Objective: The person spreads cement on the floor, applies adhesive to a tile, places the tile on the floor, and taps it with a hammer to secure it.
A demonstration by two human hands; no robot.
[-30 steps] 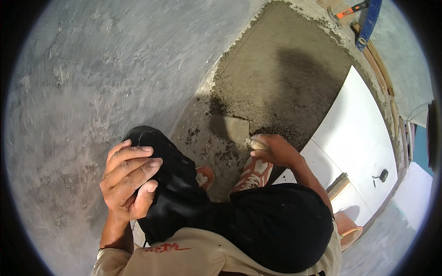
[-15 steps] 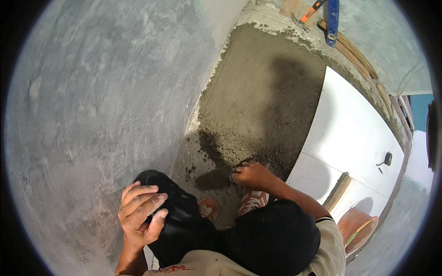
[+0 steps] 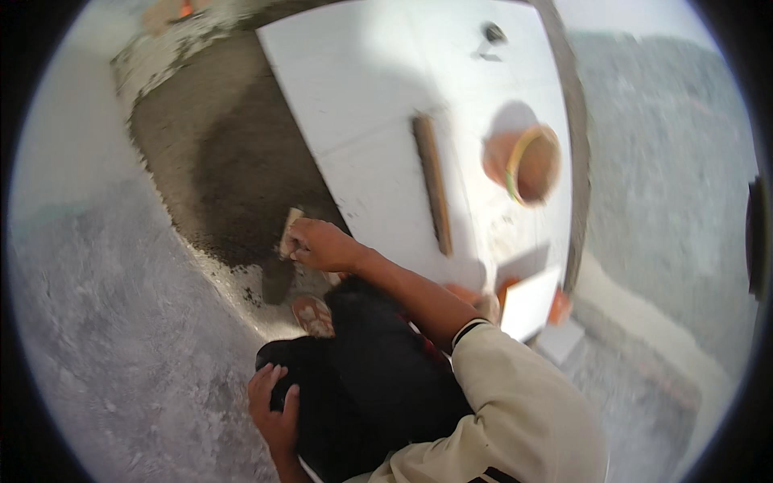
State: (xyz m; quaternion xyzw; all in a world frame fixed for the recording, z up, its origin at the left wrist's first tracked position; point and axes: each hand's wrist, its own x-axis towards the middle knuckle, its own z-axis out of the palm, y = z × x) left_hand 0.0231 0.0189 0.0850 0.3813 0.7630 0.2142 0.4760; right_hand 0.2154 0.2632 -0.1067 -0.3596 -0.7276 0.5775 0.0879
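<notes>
mortar bed (image 3: 233, 161) lies spread beside laid white tiles (image 3: 386, 105); right hand (image 3: 322, 245) grips a trowel (image 3: 287, 233) at its near edge, left hand (image 3: 274, 402) rests loose on knee; smoothing unfinished, i'd judge.

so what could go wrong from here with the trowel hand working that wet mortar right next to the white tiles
1. The right hand holds a small trowel at the edge of the mortar bed, close to the laid white tiles; a slip could smear mortar on them.
2. The wooden stick and orange bowl rest on the tiles and might shift them if bumped.
3. The foot sits near the mortar edge and could dent it.
</notes>
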